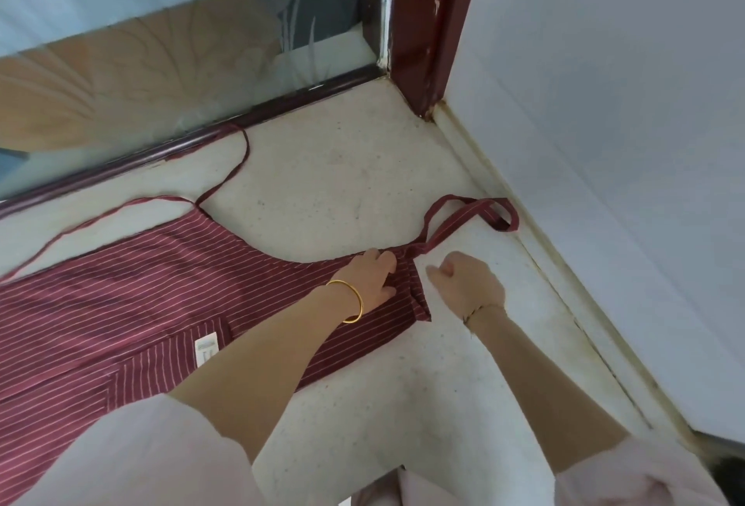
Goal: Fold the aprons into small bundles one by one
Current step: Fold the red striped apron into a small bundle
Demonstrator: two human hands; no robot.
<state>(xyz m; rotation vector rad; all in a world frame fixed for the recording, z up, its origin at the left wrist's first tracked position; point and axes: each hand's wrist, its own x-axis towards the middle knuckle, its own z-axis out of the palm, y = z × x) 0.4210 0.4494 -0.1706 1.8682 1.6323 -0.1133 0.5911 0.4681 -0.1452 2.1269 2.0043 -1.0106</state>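
Observation:
A dark red apron with thin white stripes (161,288) lies spread flat on a pale speckled floor (342,183), its bib end pointing right. Its neck loop (475,211) lies on the floor beyond the bib, and a thin waist tie (238,158) trails toward the glass door. My left hand (373,277), with a gold bangle on its wrist, lies on the bib's top edge with its fingertips curled into the folded cloth. My right hand (467,283) hovers just right of the bib corner, fingers curled, holding nothing that I can see.
A frosted glass door with a dark red bottom rail (193,142) runs along the far side. A red door post (427,21) stands in the corner. A white wall with a pale skirting board (564,255) bounds the right. A white label (205,350) sits on the apron's pocket.

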